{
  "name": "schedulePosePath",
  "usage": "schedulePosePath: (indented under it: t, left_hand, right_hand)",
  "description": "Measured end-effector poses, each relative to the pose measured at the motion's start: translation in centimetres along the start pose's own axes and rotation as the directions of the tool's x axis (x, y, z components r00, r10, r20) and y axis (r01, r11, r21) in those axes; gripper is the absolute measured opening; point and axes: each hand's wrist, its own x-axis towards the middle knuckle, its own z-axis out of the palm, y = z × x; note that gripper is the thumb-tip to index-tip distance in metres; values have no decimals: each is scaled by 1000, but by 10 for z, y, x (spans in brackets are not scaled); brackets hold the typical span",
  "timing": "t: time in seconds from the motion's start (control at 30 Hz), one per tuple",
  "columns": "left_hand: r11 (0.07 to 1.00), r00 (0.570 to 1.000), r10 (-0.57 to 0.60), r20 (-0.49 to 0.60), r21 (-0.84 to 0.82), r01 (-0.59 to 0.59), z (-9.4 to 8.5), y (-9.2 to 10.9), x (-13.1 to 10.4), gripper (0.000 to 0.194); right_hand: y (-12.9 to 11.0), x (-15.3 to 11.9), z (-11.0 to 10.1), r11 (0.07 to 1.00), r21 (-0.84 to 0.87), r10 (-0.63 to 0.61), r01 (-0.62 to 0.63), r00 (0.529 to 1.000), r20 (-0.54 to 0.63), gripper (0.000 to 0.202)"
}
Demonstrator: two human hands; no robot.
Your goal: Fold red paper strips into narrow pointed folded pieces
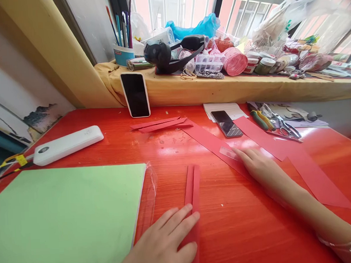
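My left hand (165,240) lies with its fingers stretched out on a narrow folded red paper strip (192,181). The lower part of that strip is under the hand. Farther away, my right hand (253,162) has its fingertips closed at the end of a small clear plastic ruler (228,152). The ruler is over a long flat red paper strip (205,137), and the hand and forearm cover part of this strip. Several folded red strips (163,124) lie in a loose pile near the back of the table.
A green paper stack (71,215) is at left, below a white power bank (68,145). One phone (135,95) leans at the back; another phone (226,123) lies flat. More red strips (313,171), pliers (261,120) and scissors (285,127) are at right. The sill is cluttered.
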Motion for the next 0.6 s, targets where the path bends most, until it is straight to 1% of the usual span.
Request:
schedulePosePath:
  t: [0.03, 0.1, 0.2, 0.23, 0.3, 0.37, 0.43, 0.5, 0.6]
  left_hand:
    - [999, 998, -12, 67, -40, 15, -5, -2, 3, 14]
    - [996, 990, -30, 140, -81, 42, -11, -6, 8, 36]
    - [988, 979, -86, 186, -111, 108, -8, -10, 11, 67]
    - [985, 975, -103, 196, -118, 128, -6, -11, 12, 74]
    - [981, 970, -119, 211, -126, 148, -1, -12, 12, 81]
    - [984, 971, -112, 212, -114, 139, 3, -13, 12, 83]
    - [990, 979, -99, 178, -78, 114, 6, -13, 12, 81]
    - [994, 989, -93, 112, -40, 98, 10, -14, 12, 71]
    - [994, 994, -108, -1, -9, 108, 14, -14, 12, 51]
  right_hand:
    - [1, 2, 1, 1000, -12, 3, -3, 1000, -13, 43]
    - [2, 5, 4, 1000, -30, 10, -11, 999, -41, 42]
    - [0, 7, 6, 999, -43, 10, -13, 997, -73, 47]
    - [-1, 7, 6, 999, -45, 2, -5, 997, -73, 47]
    - [-3, 8, 5, 999, -51, -13, 10, 998, -60, 46]
    - [-5, 9, 5, 999, -53, -15, 12, 999, -45, 46]
    - [-6, 9, 6, 999, -46, 7, -9, 999, -38, 47]
    - [-5, 9, 9, 999, -22, 41, -41, 998, -37, 47]
    - [-4, 9, 14, 993, 56, 102, -99, 994, -46, 46]
